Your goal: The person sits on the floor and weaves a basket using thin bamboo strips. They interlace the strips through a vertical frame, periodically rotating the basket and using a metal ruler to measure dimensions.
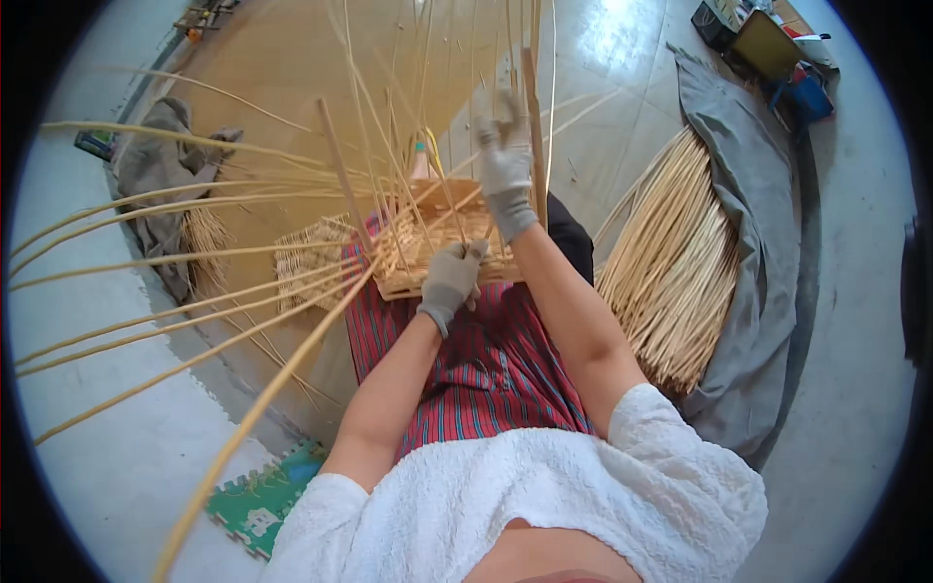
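Note:
A partly woven wicker basket (394, 283) rests on my lap, with long pale canes fanning out to the left and rising from its far side. My left hand (452, 280), in a grey-and-white work glove, is closed on the basket's near edge; its fingertips are partly hidden. My right hand (505, 170), in a matching glove, is raised above the basket's right side, beside a thick upright stick (535, 136). Its fingers stretch upward and apart, slightly blurred, and I see nothing gripped in them. A second thick stick (345, 175) stands at the basket's left side.
A large bundle of cut canes (680, 262) lies on a grey cloth (753, 282) to the right. Another grey cloth (160, 160) and a smaller bundle (204, 238) lie at left, near a woven piece (306, 257). Containers (768, 49) stand far right; a green foam mat (262, 500) is lower left.

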Motion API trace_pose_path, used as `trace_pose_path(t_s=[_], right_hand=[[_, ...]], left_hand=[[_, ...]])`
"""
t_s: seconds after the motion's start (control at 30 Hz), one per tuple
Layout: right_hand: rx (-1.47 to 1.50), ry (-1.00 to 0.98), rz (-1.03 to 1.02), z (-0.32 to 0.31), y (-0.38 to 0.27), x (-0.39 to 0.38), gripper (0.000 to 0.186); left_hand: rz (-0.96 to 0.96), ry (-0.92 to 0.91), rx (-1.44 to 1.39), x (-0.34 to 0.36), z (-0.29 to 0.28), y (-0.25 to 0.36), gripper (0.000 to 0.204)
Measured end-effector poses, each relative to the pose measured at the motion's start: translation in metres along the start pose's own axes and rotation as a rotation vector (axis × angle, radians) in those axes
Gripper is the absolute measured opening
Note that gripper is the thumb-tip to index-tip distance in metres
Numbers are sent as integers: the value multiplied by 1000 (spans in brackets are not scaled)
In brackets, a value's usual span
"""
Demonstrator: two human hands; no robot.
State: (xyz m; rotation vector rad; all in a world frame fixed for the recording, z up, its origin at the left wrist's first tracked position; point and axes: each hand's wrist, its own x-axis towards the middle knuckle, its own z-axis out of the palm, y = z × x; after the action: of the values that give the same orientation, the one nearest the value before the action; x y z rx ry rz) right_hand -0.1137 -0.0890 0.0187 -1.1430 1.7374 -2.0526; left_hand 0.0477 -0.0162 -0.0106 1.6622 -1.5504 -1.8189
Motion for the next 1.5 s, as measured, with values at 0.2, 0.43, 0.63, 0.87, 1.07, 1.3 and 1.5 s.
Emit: trace_pose_path(t_s=[0.2, 0.43, 0.63, 0.87, 1.07, 1.3, 1.5], right_hand=[[432, 101, 56, -142, -13, -108, 30], [625, 387, 266, -149, 4, -110, 36], [578, 136, 383, -136, -27, -115, 44], [258, 108, 799, -256, 42, -147, 39], [-638, -208, 959, -349, 175, -277, 32], [-918, -306, 977, -301, 240, -208, 30], [-889, -529, 1182, -265, 327, -235, 39]], left_hand=[[39, -48, -63, -8, -1, 3, 30], [61, -65, -161, 1, 10, 10, 46], [7, 99, -20, 6, 8, 5, 46], [544, 313, -286, -35, 6, 6, 26], [336, -180, -104, -69, 23, -1, 22], [-56, -875, 50, -79, 86, -2, 17], [-125, -907, 104, -59, 97, -11, 22]])
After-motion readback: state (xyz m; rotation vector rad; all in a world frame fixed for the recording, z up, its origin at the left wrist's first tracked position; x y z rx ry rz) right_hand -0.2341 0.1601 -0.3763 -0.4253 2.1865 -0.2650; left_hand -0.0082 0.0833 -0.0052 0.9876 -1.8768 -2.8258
